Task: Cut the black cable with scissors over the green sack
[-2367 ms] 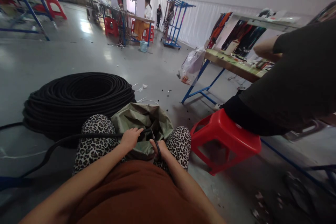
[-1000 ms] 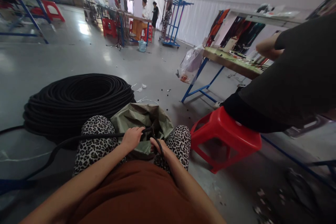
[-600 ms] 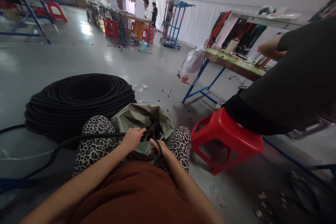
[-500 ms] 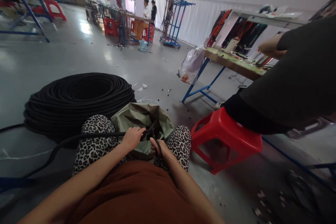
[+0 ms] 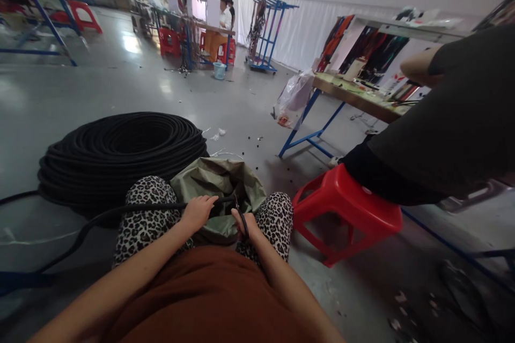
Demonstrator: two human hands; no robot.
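My left hand (image 5: 196,211) grips a black hose (image 5: 120,211) that runs left across my leopard-print knee toward the big black coil (image 5: 120,150) on the floor. The hose end reaches over the open olive-green sack (image 5: 219,182) between my knees. My right hand (image 5: 246,223) is closed on the black loop handles of scissors (image 5: 241,220), right at the hose end above the sack. The blades are hidden.
A person in dark clothes sits on a red stool (image 5: 350,214) close on my right, at a blue-legged worktable (image 5: 354,99) with a plastic bag (image 5: 293,99) hanging off it. Far back, people stand at a bench (image 5: 209,29) with red stools and a blue rack (image 5: 267,32).
My left hand has slid slightly left along the hose. The right hand stays closed on the scissors. The neighbour's arm has shifted a little.
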